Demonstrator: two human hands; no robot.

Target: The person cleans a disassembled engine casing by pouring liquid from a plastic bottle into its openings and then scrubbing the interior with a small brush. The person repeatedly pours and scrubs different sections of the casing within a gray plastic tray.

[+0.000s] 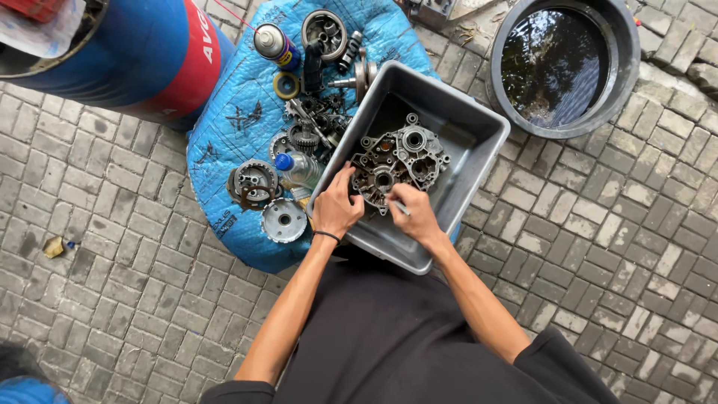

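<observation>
In the grey tub [479,142], our 2 hands meet the engine casing [400,161] at its near end, its long axis running toward the far-right corner; left hand [335,209] grips its edge, right hand [415,213] pinches a thin tool [400,207].

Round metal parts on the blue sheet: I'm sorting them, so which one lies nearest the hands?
The silver round hub at the sheet's near edge, just beside the left hand. The other round parts lie farther up the sheet.
</observation>
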